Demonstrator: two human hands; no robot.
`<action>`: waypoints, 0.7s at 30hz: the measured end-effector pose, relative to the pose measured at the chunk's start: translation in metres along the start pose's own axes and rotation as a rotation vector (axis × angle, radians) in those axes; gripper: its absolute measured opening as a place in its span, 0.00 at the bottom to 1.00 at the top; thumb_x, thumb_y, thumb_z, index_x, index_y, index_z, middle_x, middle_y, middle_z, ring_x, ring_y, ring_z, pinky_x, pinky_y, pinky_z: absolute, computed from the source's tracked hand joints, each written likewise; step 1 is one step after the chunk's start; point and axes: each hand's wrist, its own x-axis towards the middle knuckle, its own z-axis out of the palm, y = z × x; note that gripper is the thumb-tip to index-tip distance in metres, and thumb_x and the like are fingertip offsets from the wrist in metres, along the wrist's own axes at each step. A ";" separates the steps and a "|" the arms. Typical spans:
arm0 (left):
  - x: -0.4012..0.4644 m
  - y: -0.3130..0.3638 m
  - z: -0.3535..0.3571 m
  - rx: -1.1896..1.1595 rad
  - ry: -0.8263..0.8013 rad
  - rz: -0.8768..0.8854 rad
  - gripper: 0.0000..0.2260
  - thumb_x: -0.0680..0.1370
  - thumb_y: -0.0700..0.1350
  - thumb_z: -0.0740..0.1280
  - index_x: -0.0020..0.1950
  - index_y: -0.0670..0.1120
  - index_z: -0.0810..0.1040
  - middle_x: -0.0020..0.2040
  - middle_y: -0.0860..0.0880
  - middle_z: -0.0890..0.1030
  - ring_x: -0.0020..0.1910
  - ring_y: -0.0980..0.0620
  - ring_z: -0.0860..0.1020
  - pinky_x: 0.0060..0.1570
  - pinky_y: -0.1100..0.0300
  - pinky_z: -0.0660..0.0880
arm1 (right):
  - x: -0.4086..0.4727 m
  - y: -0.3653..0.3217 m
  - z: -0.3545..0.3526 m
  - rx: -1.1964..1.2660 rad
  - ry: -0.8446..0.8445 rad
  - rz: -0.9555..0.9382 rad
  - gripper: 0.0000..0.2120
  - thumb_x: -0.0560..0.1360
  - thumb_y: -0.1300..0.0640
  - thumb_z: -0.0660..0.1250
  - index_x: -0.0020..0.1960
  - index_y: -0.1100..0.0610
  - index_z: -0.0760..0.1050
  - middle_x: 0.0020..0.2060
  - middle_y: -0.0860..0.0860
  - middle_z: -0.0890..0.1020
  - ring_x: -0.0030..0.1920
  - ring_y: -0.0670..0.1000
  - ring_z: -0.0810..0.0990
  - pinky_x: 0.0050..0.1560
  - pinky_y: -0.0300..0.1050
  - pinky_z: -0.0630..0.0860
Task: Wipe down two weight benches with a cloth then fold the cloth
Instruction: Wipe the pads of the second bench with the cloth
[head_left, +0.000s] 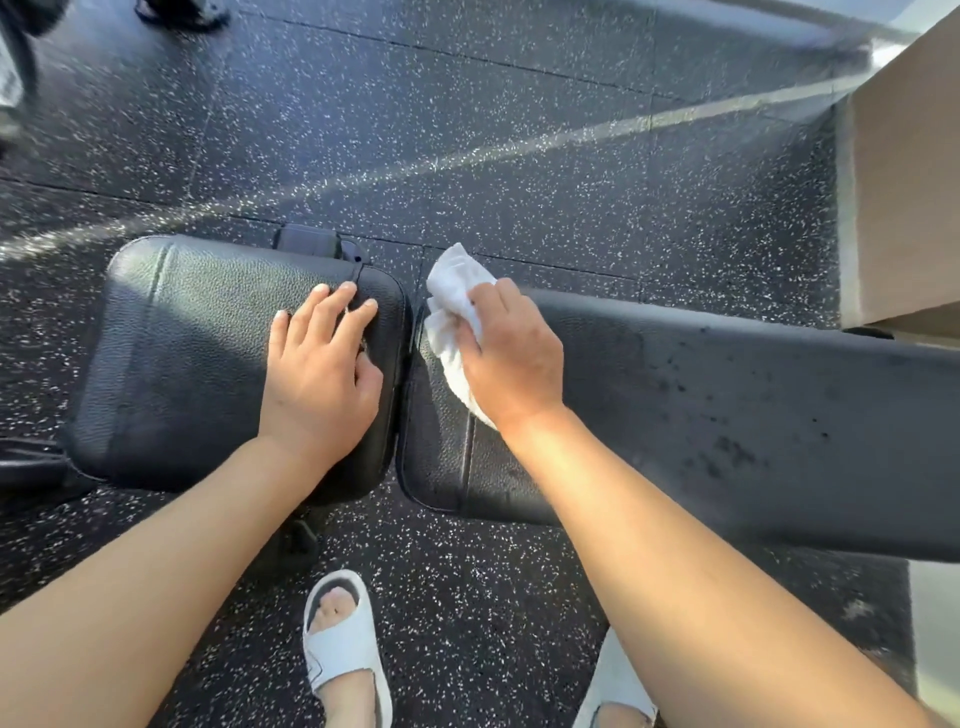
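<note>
Head view, the only one recorded: we noted a black padded bench seen from above, its short seat pad (208, 353) on our left and its long back pad (727, 415) running off to the right, with a narrow gap between the two. The left hand (319, 374) lay flat on the seat pad near that gap, fingers straight and slightly spread, holding nothing; we judged it was placed there to brace the body and steady the seat while the other hand worked. The right hand (511, 358) pressed a crumpled white cloth (452, 317) onto the near end of the back pad, just beside the gap, fingers curled down over the bunched fabric so that it would not slip under pressure; part of the cloth stuck out past the fingertips over the pad's far edge. Dark specks marked the back pad further right, so we judged that stretch not yet wiped and the wiping of this bench to be under way. No second bench appeared, and the cloth was unfolded. Below the pads we recorded a speckled rubber floor (467, 130), a white sandal (345, 644) on one foot, and a tan box (904, 171) at the right edge.
</note>
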 end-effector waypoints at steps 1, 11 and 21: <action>0.000 0.011 0.000 -0.036 0.000 -0.015 0.22 0.78 0.40 0.60 0.72 0.41 0.77 0.75 0.40 0.73 0.77 0.36 0.68 0.77 0.36 0.63 | -0.008 0.005 -0.003 0.003 -0.004 -0.028 0.12 0.79 0.51 0.64 0.55 0.59 0.77 0.48 0.53 0.78 0.47 0.57 0.77 0.34 0.50 0.74; -0.028 0.131 0.046 -0.060 -0.049 -0.150 0.25 0.83 0.42 0.63 0.81 0.47 0.67 0.84 0.47 0.62 0.84 0.44 0.55 0.82 0.40 0.55 | -0.066 0.173 -0.070 -0.115 0.114 -0.038 0.13 0.79 0.50 0.61 0.49 0.58 0.78 0.42 0.53 0.78 0.39 0.57 0.79 0.29 0.47 0.74; -0.033 0.125 0.068 0.041 0.032 -0.119 0.26 0.81 0.47 0.55 0.81 0.49 0.65 0.83 0.48 0.63 0.84 0.45 0.56 0.80 0.39 0.58 | -0.019 0.139 -0.039 -0.045 0.263 0.235 0.10 0.77 0.50 0.66 0.50 0.57 0.77 0.46 0.54 0.78 0.43 0.57 0.79 0.33 0.45 0.66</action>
